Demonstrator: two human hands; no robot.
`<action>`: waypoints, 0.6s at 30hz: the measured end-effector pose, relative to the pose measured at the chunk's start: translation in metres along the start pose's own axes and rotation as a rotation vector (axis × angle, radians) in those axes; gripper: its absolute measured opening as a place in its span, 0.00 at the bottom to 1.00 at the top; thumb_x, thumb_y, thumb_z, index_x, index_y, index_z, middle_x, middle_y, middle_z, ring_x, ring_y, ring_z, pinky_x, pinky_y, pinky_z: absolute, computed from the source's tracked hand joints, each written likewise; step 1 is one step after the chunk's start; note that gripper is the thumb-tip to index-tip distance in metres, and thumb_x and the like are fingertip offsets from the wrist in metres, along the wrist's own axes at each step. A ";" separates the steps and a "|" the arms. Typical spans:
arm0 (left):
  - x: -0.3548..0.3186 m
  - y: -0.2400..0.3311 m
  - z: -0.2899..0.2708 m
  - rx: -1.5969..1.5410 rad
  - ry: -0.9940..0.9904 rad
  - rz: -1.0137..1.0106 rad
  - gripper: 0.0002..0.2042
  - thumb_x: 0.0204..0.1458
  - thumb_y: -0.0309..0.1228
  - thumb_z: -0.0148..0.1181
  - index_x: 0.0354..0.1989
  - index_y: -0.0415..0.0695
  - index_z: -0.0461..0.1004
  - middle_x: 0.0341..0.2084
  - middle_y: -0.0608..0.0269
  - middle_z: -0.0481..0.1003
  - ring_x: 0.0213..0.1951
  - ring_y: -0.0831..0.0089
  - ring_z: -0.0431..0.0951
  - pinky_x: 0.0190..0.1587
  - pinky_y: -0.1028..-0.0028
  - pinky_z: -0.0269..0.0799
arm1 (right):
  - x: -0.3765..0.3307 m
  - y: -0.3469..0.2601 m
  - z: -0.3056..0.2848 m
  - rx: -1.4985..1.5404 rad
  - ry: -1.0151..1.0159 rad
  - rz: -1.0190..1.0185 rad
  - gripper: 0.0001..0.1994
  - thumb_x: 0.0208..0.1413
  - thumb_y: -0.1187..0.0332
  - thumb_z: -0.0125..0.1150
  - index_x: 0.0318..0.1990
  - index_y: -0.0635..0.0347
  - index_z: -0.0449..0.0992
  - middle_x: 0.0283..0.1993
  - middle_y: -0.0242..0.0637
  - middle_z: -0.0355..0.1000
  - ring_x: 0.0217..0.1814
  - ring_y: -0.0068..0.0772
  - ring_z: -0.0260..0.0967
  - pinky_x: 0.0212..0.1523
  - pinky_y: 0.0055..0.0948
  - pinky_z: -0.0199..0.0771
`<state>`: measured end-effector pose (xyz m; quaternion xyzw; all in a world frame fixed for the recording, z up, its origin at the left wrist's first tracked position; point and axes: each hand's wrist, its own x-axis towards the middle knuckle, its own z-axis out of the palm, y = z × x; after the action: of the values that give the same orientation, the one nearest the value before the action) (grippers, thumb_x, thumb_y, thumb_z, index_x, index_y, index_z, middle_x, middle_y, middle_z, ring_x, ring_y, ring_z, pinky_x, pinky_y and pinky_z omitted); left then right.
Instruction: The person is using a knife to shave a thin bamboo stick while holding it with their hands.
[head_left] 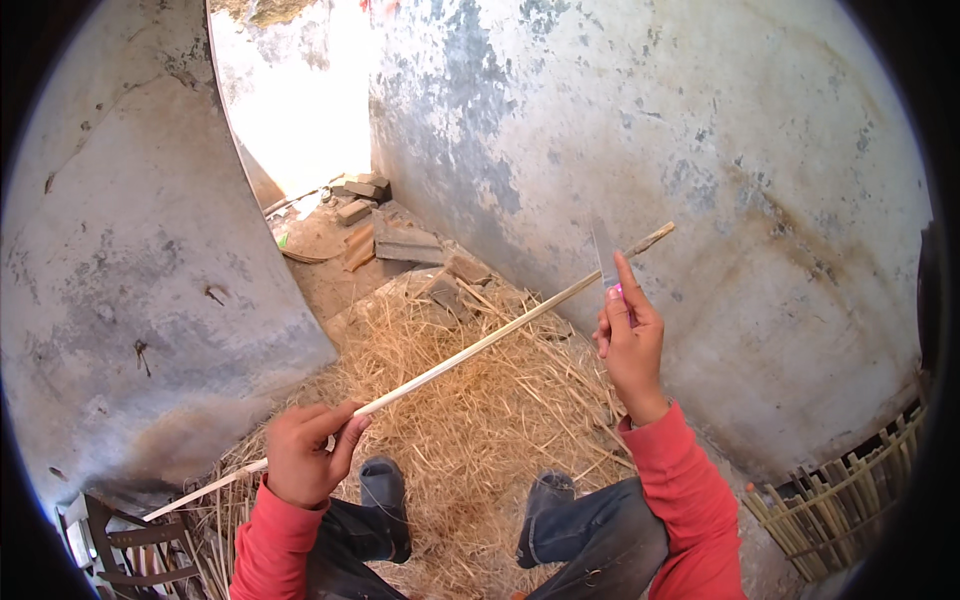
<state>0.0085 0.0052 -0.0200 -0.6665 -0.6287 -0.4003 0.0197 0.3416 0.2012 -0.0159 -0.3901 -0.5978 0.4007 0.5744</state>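
1. While scanning from the left: wooden chair frame (120,545) at lower-left edge of the straw bed (470,420), partly cut off by the rim.
2. Left hand (305,455) closed around the long pale stick (440,368) toward its lower end; thumb on top, fingers wrapped under. Short tail of stick pokes out past the fist toward the chair frame.
3. Stick runs diagonally up and right, above the straw, not touching it. Most of the length looks pale and stripped; far tip near the right wall (700,150) looks darker and rougher, possibly still with bark. Judging from that alone: bulk of the shaving done, tip section left. Cannot confirm from one view.
4. Feet in grey shoes (385,490) planted on the straw, between the two forearms, knees in dark trousers below.
5. Right hand (630,340) closed on a thin flat blade (603,255) with a pink handle part, index finger laid straight along it. Blade stands upright, meeting the stick close to its far tip.
6. Beyond, at far edge of the straw: loose bricks and stone slabs (400,240) near the bright opening.
7. Lower right: bundle of similar cut sticks (850,490) leaning by the wall, well apart from both hands.
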 end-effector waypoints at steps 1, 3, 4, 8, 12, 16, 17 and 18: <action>-0.001 -0.001 0.001 -0.010 0.012 0.000 0.07 0.53 0.29 0.74 0.39 0.44 0.87 0.17 0.60 0.72 0.19 0.60 0.69 0.24 0.63 0.62 | 0.003 0.001 0.001 0.021 0.028 -0.037 0.25 0.76 0.70 0.51 0.77 0.49 0.65 0.28 0.20 0.63 0.25 0.10 0.54 0.25 0.17 0.61; 0.000 -0.001 0.000 0.030 0.028 0.039 0.07 0.53 0.30 0.75 0.39 0.45 0.87 0.17 0.61 0.72 0.18 0.61 0.68 0.25 0.63 0.61 | 0.004 0.001 0.000 0.042 0.060 -0.075 0.25 0.76 0.71 0.51 0.77 0.50 0.65 0.27 0.19 0.61 0.25 0.10 0.53 0.25 0.17 0.60; 0.000 -0.001 -0.001 0.071 0.046 0.078 0.07 0.52 0.30 0.75 0.39 0.46 0.87 0.17 0.62 0.72 0.18 0.61 0.67 0.25 0.64 0.61 | 0.004 0.000 0.000 0.043 0.061 -0.077 0.25 0.76 0.71 0.51 0.77 0.50 0.65 0.28 0.19 0.61 0.26 0.10 0.53 0.25 0.17 0.60; 0.001 0.000 -0.002 0.129 0.075 0.118 0.07 0.51 0.30 0.76 0.38 0.47 0.87 0.17 0.64 0.71 0.18 0.62 0.66 0.25 0.64 0.59 | 0.004 0.001 -0.002 0.041 0.050 -0.079 0.25 0.75 0.72 0.51 0.77 0.50 0.65 0.28 0.19 0.60 0.26 0.10 0.52 0.26 0.17 0.59; 0.003 -0.002 0.001 0.156 0.097 0.140 0.06 0.51 0.29 0.76 0.37 0.47 0.86 0.17 0.64 0.71 0.18 0.62 0.66 0.25 0.64 0.59 | 0.000 0.004 0.002 0.032 0.021 -0.065 0.25 0.75 0.71 0.52 0.77 0.49 0.66 0.28 0.18 0.59 0.26 0.10 0.51 0.26 0.17 0.58; 0.003 -0.004 0.002 0.158 0.114 0.146 0.06 0.51 0.29 0.76 0.37 0.47 0.86 0.17 0.63 0.72 0.18 0.61 0.66 0.25 0.64 0.59 | -0.002 0.003 0.008 0.042 -0.006 -0.046 0.25 0.75 0.69 0.53 0.77 0.48 0.66 0.28 0.18 0.59 0.27 0.10 0.51 0.26 0.17 0.57; 0.003 -0.004 0.003 0.157 0.113 0.147 0.06 0.51 0.29 0.76 0.37 0.47 0.86 0.17 0.63 0.72 0.18 0.61 0.66 0.25 0.64 0.59 | -0.002 0.003 0.007 0.028 -0.019 -0.056 0.25 0.75 0.69 0.54 0.77 0.48 0.66 0.29 0.18 0.59 0.27 0.10 0.52 0.26 0.17 0.57; 0.004 -0.003 0.003 0.153 0.115 0.144 0.06 0.50 0.29 0.76 0.37 0.47 0.86 0.17 0.63 0.72 0.18 0.61 0.66 0.25 0.64 0.59 | -0.002 0.003 0.007 0.028 -0.018 -0.056 0.25 0.75 0.69 0.54 0.77 0.48 0.66 0.29 0.18 0.59 0.27 0.10 0.52 0.26 0.17 0.57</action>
<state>0.0069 0.0105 -0.0213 -0.6825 -0.6055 -0.3864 0.1353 0.3349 0.1999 -0.0198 -0.3617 -0.6080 0.3963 0.5852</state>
